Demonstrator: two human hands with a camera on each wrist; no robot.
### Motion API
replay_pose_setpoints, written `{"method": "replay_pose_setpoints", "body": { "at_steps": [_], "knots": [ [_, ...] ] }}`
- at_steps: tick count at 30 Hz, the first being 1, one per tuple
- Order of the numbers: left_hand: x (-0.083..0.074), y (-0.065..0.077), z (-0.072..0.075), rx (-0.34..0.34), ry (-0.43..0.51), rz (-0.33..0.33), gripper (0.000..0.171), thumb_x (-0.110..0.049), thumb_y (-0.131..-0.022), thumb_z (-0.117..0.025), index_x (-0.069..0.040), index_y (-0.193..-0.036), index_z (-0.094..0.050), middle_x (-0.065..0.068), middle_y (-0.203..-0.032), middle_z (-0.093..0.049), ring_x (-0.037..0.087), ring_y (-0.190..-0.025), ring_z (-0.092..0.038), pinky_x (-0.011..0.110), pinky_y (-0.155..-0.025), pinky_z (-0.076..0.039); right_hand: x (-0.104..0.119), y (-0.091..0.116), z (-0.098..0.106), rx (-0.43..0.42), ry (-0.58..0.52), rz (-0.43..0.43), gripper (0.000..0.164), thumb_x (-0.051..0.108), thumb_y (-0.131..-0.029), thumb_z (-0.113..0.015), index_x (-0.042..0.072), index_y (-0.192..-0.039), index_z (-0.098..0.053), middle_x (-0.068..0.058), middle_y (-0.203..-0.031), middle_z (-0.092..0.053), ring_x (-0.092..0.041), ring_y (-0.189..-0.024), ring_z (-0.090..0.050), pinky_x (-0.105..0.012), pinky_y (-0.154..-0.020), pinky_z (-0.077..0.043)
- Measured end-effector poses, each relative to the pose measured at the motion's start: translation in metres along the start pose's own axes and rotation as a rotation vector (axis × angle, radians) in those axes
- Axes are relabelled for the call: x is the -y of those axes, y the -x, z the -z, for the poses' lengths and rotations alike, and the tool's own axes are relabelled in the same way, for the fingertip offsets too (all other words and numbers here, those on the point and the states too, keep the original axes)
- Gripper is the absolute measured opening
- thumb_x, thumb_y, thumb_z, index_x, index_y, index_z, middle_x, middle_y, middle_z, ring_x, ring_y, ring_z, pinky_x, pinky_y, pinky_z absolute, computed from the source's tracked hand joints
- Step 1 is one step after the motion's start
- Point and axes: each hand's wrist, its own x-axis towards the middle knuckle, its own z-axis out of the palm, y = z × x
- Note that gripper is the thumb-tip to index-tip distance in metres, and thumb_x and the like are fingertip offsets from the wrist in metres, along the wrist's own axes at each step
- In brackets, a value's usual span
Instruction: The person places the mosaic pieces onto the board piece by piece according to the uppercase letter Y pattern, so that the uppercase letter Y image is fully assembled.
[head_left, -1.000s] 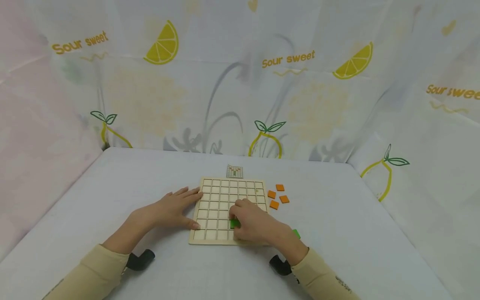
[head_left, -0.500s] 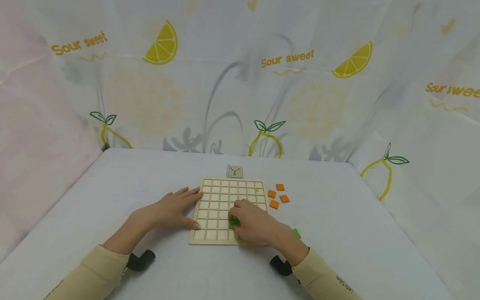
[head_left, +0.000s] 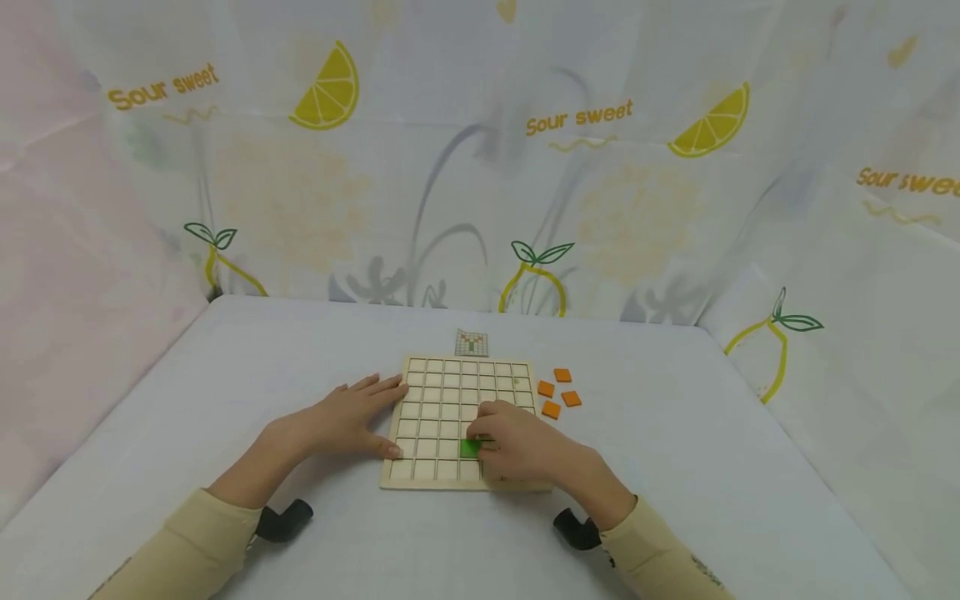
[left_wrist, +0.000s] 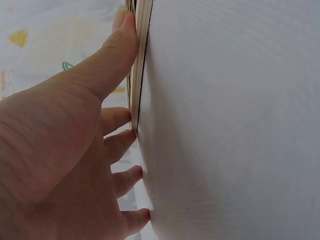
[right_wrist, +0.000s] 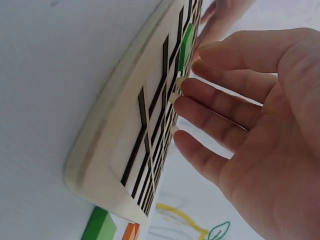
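A pale wooden board point(head_left: 442, 485) with a grid of square recesses lies on the white table. My left hand point(head_left: 341, 421) rests on its left edge, fingers spread and thumb on the near corner area. One green square tile point(head_left: 470, 448) sits on the grid near the front. Just right of it is my right hand point(head_left: 525, 442), its bent fingers over the board. In the right wrist view, the thumb and fingertips are close to the green tile point(right_wrist: 186, 48) but apart from it, with nothing between them.
Several orange square tiles point(head_left: 572, 398) lie right of the board. A second green tile point(right_wrist: 99, 225) shows beside the board in the right wrist view; the arm hides it in the head view. A small printed grid card point(head_left: 472, 342) lies behind the board. Patterned cloth hangs behind the table.
My right hand has drawn back slightly to the right from the green tile, which shows more fully on the grid. The left hand stays on the board's edge.
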Motion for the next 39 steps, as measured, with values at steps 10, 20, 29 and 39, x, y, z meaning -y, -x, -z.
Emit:
{"method": "replay_pose_setpoints", "body": {
  "at_steps": [10,20,29,39],
  "knots": [
    [0.002,0.002,0.000,-0.004,-0.003,0.001,0.103,-0.068,-0.077,-0.070,-0.014,-0.156,-0.033,0.009,-0.165,-0.027,0.045,-0.152,-0.018,0.073,-0.114,-0.017,-0.011,0.006,0.011,0.036,-0.129,-0.017,0.028,0.014,-0.094,-0.063,0.015,-0.122,-0.068,0.008,-0.114,-0.065,-0.007,-0.100,-0.060,-0.025,-0.088,-0.052],
    [0.000,0.000,-0.001,-0.009,-0.003,-0.010,0.103,-0.068,-0.077,-0.070,-0.014,-0.156,-0.032,0.009,-0.165,-0.027,0.044,-0.152,-0.019,0.073,-0.114,-0.017,-0.031,0.023,0.019,0.028,-0.202,-0.022,0.031,0.015,-0.094,-0.065,0.016,-0.124,-0.067,0.006,-0.114,-0.066,-0.013,-0.104,-0.061,-0.035,-0.092,-0.052],
    [0.004,-0.003,-0.006,-0.008,-0.007,-0.009,0.104,-0.070,-0.076,-0.070,-0.015,-0.157,-0.032,0.008,-0.165,-0.026,0.044,-0.152,-0.018,0.073,-0.115,-0.017,-0.043,0.034,0.019,0.004,-0.219,-0.026,0.029,0.013,-0.092,-0.067,0.016,-0.121,-0.068,0.006,-0.110,-0.066,-0.013,-0.102,-0.059,-0.032,-0.089,-0.052],
    [0.002,0.000,-0.002,-0.011,-0.003,-0.010,0.101,-0.065,-0.078,-0.072,-0.013,-0.156,-0.033,0.011,-0.164,-0.028,0.045,-0.151,-0.020,0.073,-0.114,-0.017,-0.061,0.053,0.021,-0.025,-0.244,-0.009,0.031,0.006,-0.090,-0.064,0.012,-0.121,-0.067,0.004,-0.112,-0.069,-0.013,-0.102,-0.061,-0.031,-0.090,-0.053]
  ]
}}
